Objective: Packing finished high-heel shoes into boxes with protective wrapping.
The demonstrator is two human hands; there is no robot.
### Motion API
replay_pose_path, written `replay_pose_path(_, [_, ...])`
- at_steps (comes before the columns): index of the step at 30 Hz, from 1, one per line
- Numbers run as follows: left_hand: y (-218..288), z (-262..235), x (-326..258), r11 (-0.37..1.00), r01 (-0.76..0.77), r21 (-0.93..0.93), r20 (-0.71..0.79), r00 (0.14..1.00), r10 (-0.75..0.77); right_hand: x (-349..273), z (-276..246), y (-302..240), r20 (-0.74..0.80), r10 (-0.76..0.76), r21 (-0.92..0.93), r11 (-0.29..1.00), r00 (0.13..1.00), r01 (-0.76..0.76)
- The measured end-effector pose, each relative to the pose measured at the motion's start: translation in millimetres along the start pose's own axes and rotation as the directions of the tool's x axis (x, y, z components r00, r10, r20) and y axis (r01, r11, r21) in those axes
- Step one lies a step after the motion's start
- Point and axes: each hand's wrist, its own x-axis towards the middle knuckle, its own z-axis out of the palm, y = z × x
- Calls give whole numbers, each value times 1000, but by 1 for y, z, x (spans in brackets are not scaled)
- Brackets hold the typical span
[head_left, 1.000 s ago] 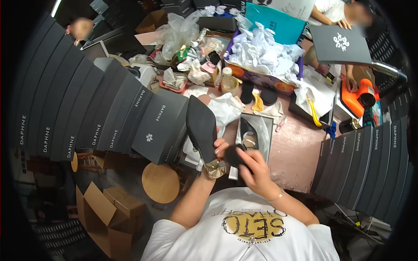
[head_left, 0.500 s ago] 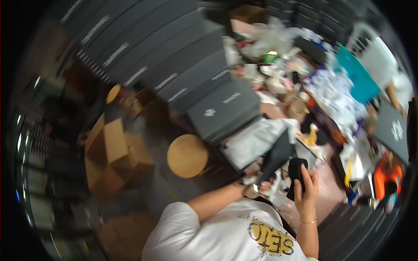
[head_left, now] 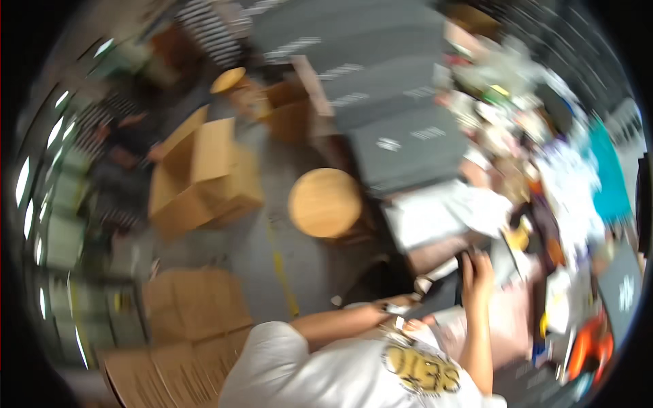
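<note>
Motion blurs the whole head view. My right hand is raised over the pink table top, its fingers closed round a small black object whose kind I cannot make out. Lower and to the left, my left hand is close to my shirt, beside a dark grey, flat piece lying between both hands. Its fingers are smeared, so its grip does not show. Just beyond the hands lies crumpled white paper, in front of a dark grey box.
More dark grey boxes are stacked behind. Loose bags and small items pile up along the table's right, near a teal panel and an orange object. On the left stand a round wooden stool, an open carton and brown cartons.
The view has swung left, so the stool and cartons sit further right in it. My right hand with the black object has come closer to the dark grey piece, which sits lower between my hands.
</note>
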Motion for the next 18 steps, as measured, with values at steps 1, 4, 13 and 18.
replay_pose_path(1, [2,11,6,998,-1,62,162,987,-9,14,1,26,-110,-25,23,999,994,28])
replay_pose_path(4, [15,46,7,999,-5,47,-7,1000,5,-4,-34,62,-342,-21,-90,996,939,-11])
replay_pose_path(13, [76,62,16,905,-102,412,-344,903,258,-115,-52,189,-523,336,-101,888,783,-449])
replay_pose_path(18, [129,58,15,374,45,926,-325,598,733,-109,-13,94,-205,465,307,866,861,-395])
